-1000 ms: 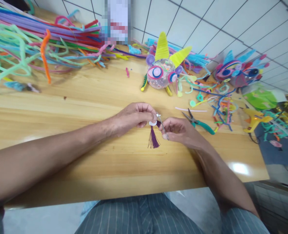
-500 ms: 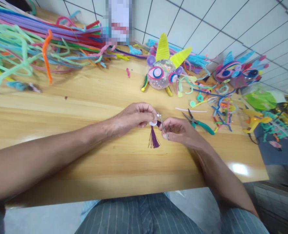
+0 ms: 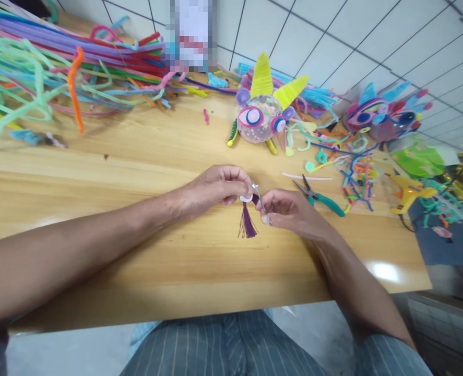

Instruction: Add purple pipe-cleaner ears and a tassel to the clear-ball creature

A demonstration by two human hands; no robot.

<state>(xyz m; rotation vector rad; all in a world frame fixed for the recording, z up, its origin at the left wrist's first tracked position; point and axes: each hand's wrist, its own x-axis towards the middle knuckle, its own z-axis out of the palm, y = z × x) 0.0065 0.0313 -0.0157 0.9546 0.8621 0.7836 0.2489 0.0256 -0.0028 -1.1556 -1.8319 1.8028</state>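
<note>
Just above the middle of the table my left hand (image 3: pixel 225 185) is closed, its thumb and fingertips pinching a small white disc (image 3: pixel 246 198). A dark purple tassel (image 3: pixel 247 224) hangs below the disc, its threads fanning out at the bottom. To the right, my right hand (image 3: pixel 286 209) is closed on a thin silver metal piece (image 3: pixel 263 204), whose exact kind I cannot make out. Its upper end reaches a small shiny bit beside the left fingertips. A short dark purple part shows between the two hands, partly hidden by the right fingers.
Green-handled pliers (image 3: pixel 325 202) lie right of my right hand. Behind stands a clear decorated ball (image 3: pixel 259 128) with yellow ears. Pipe cleaners (image 3: pixel 78 52) pile up at back left, with scraps (image 3: pixel 358 177) and a yellow glue gun (image 3: pixel 409 192) at right. The table's front edge (image 3: pixel 215 315) is near.
The silver piece has tilted very slightly between the hands. Both hands, the tassel and the things on the table stay where they were.
</note>
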